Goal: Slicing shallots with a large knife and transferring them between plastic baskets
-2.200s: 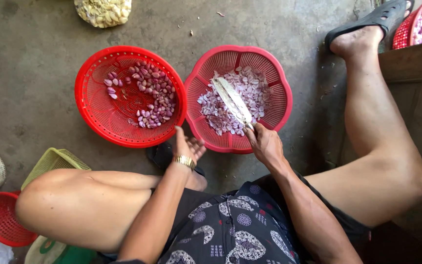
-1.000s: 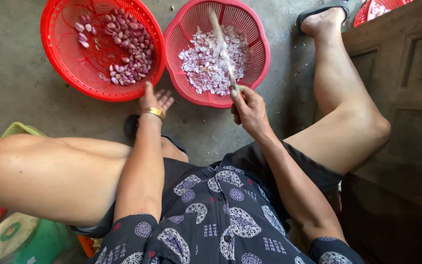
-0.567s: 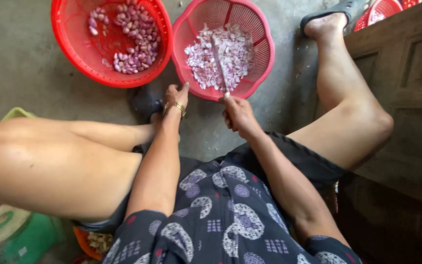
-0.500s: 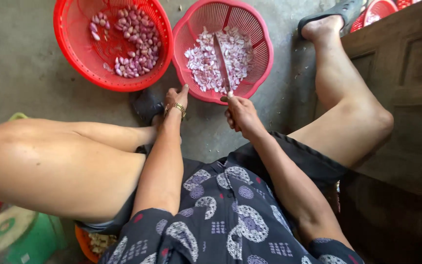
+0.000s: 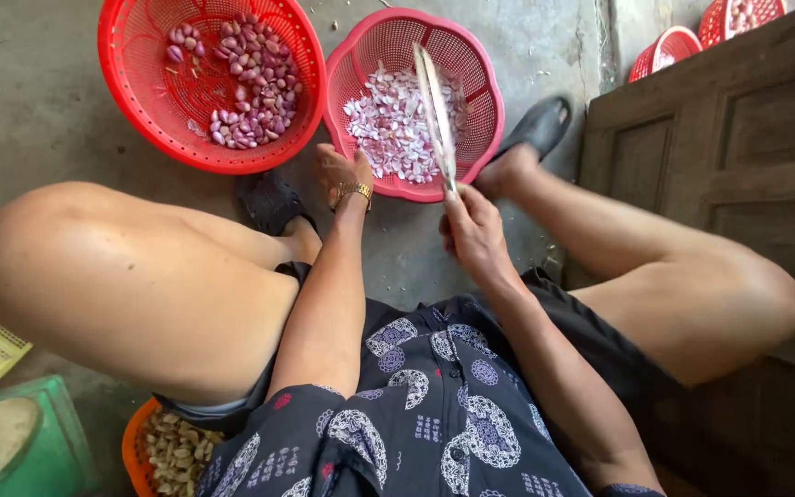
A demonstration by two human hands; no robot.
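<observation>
While the right hand (image 5: 473, 230) closes around the handle of a long knife (image 5: 437, 115), the blade points away over the pink basket (image 5: 485, 87) of cut shallot pieces (image 5: 396, 124). Left of it, the left hand (image 5: 340, 170), a gold bracelet at its wrist, rests at that basket's near rim with fingers curled; whether it pinches anything cannot be told. Beside it on the concrete floor stands a red basket (image 5: 131, 83) holding whole shallots (image 5: 243, 83).
</observation>
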